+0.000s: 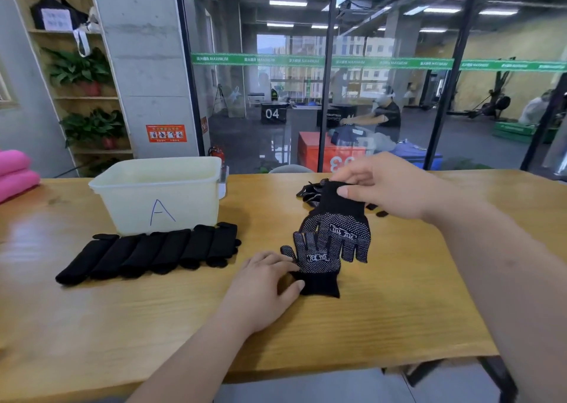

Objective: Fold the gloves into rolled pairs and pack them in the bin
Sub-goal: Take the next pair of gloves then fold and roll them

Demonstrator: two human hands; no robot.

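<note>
**Pairing two dotted gloves on a wooden worktop**

The worktop (352,326) is pale varnished wood, set against a glass wall (383,101) that looks into a large hall. A concrete pillar and a shelf (89,97) of potted plants stand at the far left.

Two black gloves with white grip dots lie between the hands, overlapping. The left hand (270,283) rests on the worktop, its relaxed fingers (283,263) lying on the thumb side of the near glove (319,264). The right hand (389,187) pinches the cuff of the far glove (340,227) between thumb and fingers, and that glove's fingertips point toward the left hand.

Six rolled pairs (147,253) lie side by side in one row, well to the left of the left fingers. They sit just in front of one pale bin (159,194) marked "A".

Just behind the right fingers lies a small heap of loose gloves (310,190), partly hidden by that hand, so I cannot count them. Two pink cushions (15,172) sit at the far left edge.
</note>
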